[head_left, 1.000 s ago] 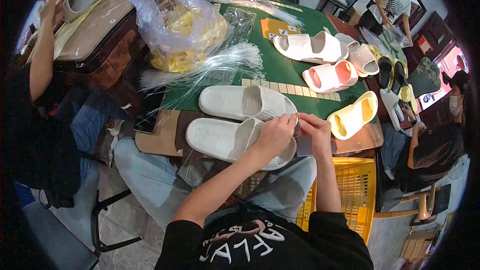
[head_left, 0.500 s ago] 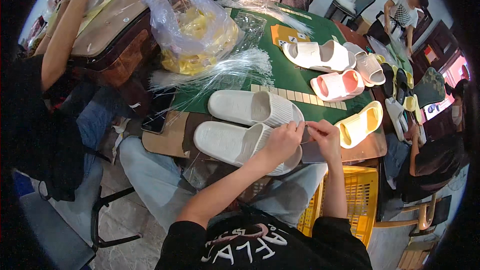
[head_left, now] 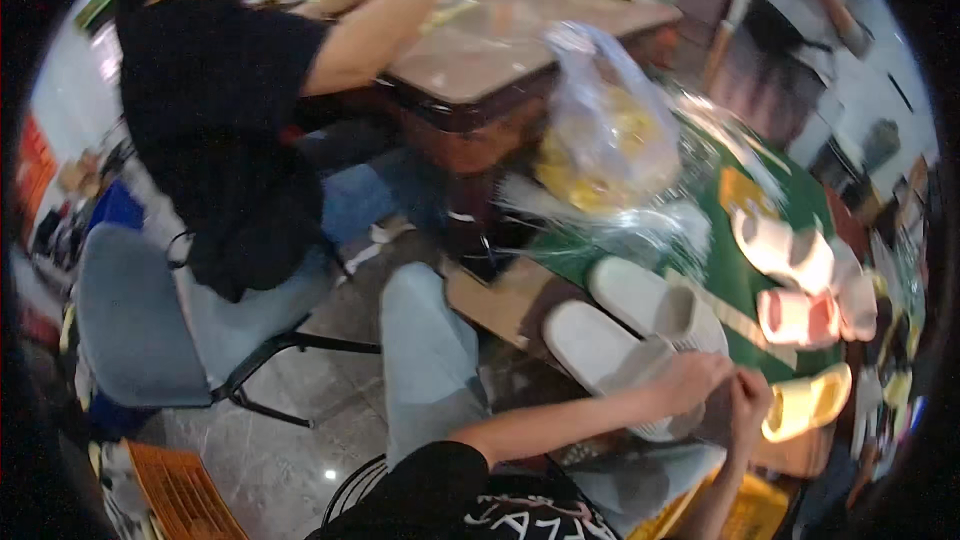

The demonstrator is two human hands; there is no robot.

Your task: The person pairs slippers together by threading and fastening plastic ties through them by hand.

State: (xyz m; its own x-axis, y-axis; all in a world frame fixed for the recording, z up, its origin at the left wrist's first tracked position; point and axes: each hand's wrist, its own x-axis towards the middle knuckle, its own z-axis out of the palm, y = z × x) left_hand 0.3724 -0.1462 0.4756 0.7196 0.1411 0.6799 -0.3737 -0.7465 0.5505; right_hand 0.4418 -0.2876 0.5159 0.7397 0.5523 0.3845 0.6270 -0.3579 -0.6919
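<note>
Hands point(head_left: 715, 390) pinching together at near white slipper's point(head_left: 610, 360) strap, steadying it on surface point(head_left: 740, 285); held item unclear.

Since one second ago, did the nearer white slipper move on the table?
Cannot tell. The camera swung left, so everything shifted in the picture. The nearer white slipper still lies beside the other white slipper at the green table edge, under both hands.

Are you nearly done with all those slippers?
Not clear. Both hands, left hand and right hand, meet at the near white slipper; its twin lies beside it. A pink pair, yellow slipper and cream pair wait untouched on the green table.
</note>
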